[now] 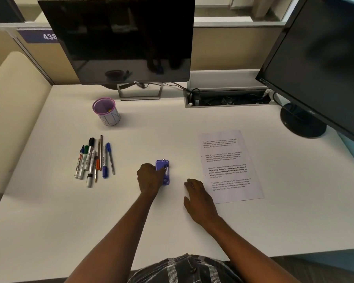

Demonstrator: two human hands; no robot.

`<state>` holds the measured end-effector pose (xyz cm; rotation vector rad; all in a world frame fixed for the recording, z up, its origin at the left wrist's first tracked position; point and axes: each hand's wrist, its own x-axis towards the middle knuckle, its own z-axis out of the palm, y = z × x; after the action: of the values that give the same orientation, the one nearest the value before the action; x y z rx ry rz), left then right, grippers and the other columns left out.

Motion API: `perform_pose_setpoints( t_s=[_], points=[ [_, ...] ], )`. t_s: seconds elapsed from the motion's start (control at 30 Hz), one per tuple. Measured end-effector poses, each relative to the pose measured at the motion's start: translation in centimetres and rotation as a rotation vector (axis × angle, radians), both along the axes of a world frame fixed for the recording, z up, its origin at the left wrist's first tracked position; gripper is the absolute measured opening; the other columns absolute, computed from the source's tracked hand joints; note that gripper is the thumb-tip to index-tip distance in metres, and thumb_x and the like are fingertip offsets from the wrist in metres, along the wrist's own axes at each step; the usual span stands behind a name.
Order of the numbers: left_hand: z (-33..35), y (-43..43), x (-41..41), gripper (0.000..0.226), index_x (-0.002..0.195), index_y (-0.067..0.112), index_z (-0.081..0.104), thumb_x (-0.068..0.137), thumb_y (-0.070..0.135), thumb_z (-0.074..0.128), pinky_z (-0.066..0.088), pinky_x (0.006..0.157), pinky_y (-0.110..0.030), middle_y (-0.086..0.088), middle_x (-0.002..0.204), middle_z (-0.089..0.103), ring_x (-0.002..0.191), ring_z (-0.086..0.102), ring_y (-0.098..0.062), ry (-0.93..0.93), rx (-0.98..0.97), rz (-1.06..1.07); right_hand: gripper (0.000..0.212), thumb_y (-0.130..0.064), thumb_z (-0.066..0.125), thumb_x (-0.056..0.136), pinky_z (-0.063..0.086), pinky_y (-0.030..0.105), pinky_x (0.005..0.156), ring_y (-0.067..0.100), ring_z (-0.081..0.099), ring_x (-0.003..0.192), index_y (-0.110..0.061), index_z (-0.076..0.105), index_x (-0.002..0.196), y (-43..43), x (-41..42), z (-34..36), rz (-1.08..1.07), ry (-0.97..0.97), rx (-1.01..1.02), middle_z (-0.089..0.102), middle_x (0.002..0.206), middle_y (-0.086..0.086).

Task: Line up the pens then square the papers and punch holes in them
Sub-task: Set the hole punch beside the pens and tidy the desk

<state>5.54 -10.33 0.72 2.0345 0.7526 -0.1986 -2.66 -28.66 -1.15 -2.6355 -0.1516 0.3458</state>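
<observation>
Several pens and markers (94, 160) lie side by side on the white desk at the left, tips pointing roughly toward me. A small blue hole punch (163, 169) sits in the middle of the desk, and my left hand (150, 176) grips its left side. A stack of printed white papers (230, 166) lies to the right, slightly rotated. My right hand (198, 196) rests flat on the desk with fingers spread, touching the lower left corner of the papers.
A purple-rimmed pen cup (106, 112) stands behind the pens. A black monitor (121, 39) stands at the back centre, a second monitor (323, 64) with a round base at the right. A cable tray (227, 99) is set into the desk's back edge.
</observation>
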Motion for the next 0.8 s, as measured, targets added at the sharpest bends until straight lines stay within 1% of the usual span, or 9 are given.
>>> perform_pose_setpoints(
  t_s=[0.07, 0.13, 0.23, 0.33, 0.47, 0.53, 0.6, 0.7, 0.8],
  points=[
    [0.1, 0.0, 0.1, 0.037, 0.059, 0.007, 0.050, 0.080, 0.019, 0.077, 0.039, 0.056, -0.031, -0.005, 0.055, 0.051, 0.054, 0.048, -0.026, -0.013, 0.004, -0.002, 0.054, -0.023, 0.055, 0.100, 0.034, 0.027, 0.116, 0.015, 0.037, 0.146, -0.015, 0.040, 0.151, -0.1, -0.1, 0.0, -0.008, 0.001, 0.004, 0.035, 0.159, 0.001],
    [0.4, 0.1, 0.1, 0.034, 0.059, 0.007, 0.053, 0.079, 0.018, 0.078, 0.043, 0.057, -0.032, -0.005, 0.055, 0.054, 0.056, 0.052, -0.028, -0.008, 0.001, -0.002, 0.053, -0.023, 0.055, 0.100, 0.034, 0.026, 0.116, 0.015, 0.038, 0.145, -0.016, 0.041, 0.151, -0.2, -0.1, 0.1, -0.014, 0.001, 0.016, 0.034, 0.159, 0.000],
    [0.6, 0.3, 0.2, 0.027, 0.074, -0.007, 0.065, 0.079, 0.016, 0.079, 0.056, 0.062, -0.044, -0.019, 0.071, 0.069, 0.067, 0.064, -0.036, -0.009, 0.003, -0.017, 0.053, -0.021, 0.056, 0.100, 0.035, 0.027, 0.116, 0.016, 0.038, 0.145, -0.015, 0.042, 0.150, -0.2, 0.0, 0.2, -0.008, -0.008, 0.023, 0.035, 0.159, 0.001],
    [0.6, 0.4, 0.2, 0.029, 0.080, -0.009, 0.068, 0.079, 0.017, 0.081, 0.059, 0.068, -0.048, -0.024, 0.080, 0.073, 0.075, 0.070, -0.039, -0.014, 0.024, -0.031, 0.053, -0.021, 0.055, 0.100, 0.035, 0.028, 0.117, 0.016, 0.037, 0.146, -0.015, 0.041, 0.151, -0.3, 0.0, 0.3, -0.004, -0.011, 0.027, 0.034, 0.159, 0.001],
    [0.6, 0.7, 0.2, 0.028, 0.078, -0.008, 0.069, 0.078, 0.016, 0.082, 0.059, 0.068, -0.048, -0.023, 0.078, 0.073, 0.066, 0.062, -0.032, -0.020, 0.019, -0.026, 0.053, -0.021, 0.055, 0.100, 0.034, 0.028, 0.118, 0.016, 0.036, 0.146, -0.015, 0.040, 0.152, -0.5, 0.0, 0.3, -0.005, -0.005, 0.035, 0.033, 0.160, 0.001],
    [0.6, 0.8, 0.2, 0.026, 0.076, -0.007, 0.069, 0.077, 0.016, 0.082, 0.055, 0.063, -0.043, -0.022, 0.076, 0.073, 0.064, 0.060, -0.031, -0.022, 0.009, -0.021, 0.054, -0.021, 0.055, 0.100, 0.035, 0.028, 0.117, 0.016, 0.037, 0.146, -0.016, 0.040, 0.151, -0.4, -0.1, 0.3, -0.009, -0.003, 0.040, 0.033, 0.160, 0.001],
    [0.5, 0.9, 0.1, 0.028, 0.073, -0.007, 0.066, 0.077, 0.016, 0.082, 0.047, 0.059, -0.036, -0.022, 0.072, 0.070, 0.061, 0.056, -0.029, -0.024, -0.005, -0.019, 0.054, -0.021, 0.055, 0.100, 0.034, 0.028, 0.117, 0.016, 0.037, 0.146, -0.016, 0.040, 0.152, -0.3, -0.1, 0.3, -0.010, -0.003, 0.038, 0.033, 0.160, 0.000],
    [0.3, 0.9, 0.1, 0.027, 0.067, -0.002, 0.063, 0.076, 0.016, 0.082, 0.040, 0.057, -0.033, -0.013, 0.061, 0.058, 0.058, 0.049, -0.027, -0.024, -0.015, -0.020, 0.055, -0.022, 0.056, 0.100, 0.033, 0.027, 0.117, 0.015, 0.036, 0.146, -0.017, 0.039, 0.152, -0.3, -0.1, 0.2, -0.009, 0.001, 0.040, 0.032, 0.160, 0.000],
    [0.3, 1.2, 0.2, 0.025, 0.066, 0.001, 0.063, 0.076, 0.015, 0.081, 0.040, 0.057, -0.033, -0.009, 0.061, 0.057, 0.058, 0.048, -0.026, -0.021, -0.013, -0.021, 0.055, -0.022, 0.056, 0.100, 0.033, 0.027, 0.118, 0.015, 0.036, 0.146, -0.017, 0.038, 0.153, -0.4, -0.1, 0.3, -0.011, 0.006, 0.043, 0.032, 0.161, 0.000]
  ],
)
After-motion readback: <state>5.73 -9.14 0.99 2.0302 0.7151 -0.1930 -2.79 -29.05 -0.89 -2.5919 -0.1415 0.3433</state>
